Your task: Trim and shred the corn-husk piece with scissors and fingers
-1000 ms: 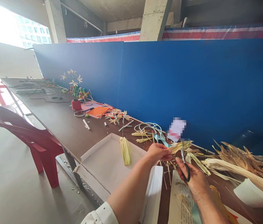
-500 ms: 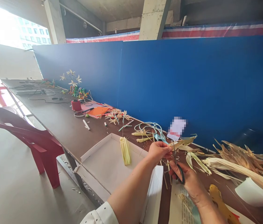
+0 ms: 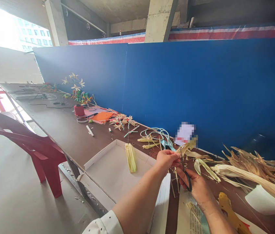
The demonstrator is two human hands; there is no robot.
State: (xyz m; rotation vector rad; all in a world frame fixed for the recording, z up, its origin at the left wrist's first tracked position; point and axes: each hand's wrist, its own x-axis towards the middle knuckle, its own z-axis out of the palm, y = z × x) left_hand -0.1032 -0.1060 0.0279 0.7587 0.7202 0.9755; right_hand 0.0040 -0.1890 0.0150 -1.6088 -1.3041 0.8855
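Left hand (image 3: 165, 160) pinches one end of a dried husk strip (image 3: 187, 147) between thumb and fingers; the right hand (image 3: 198, 187) grips black-handled scissors (image 3: 189, 182), their blades up at the strip just beside the left fingertips. Whether the blades are parted cannot be told. At far left, a red chair (image 3: 33, 143) stands near the long edge of the brown table (image 3: 59, 120). A wide stretch of tabletop shows between that edge and a red spool (image 3: 79, 110). Farther right, a shallow white box (image 3: 113, 165) with raised rims holds a greenish husk piece (image 3: 130, 158). Beyond the hands, a white card (image 3: 184, 132) is blurred past reading, near the blue panel (image 3: 200, 87) along the table's back edge. Under the right wrist lies a printed sheet (image 3: 183, 214), its lines too small to read. Rightmost are a yellow object (image 3: 233, 218), a husk pile (image 3: 256, 162) and a white bowl (image 3: 264, 200), brown tabletop showing between bowl and hand.
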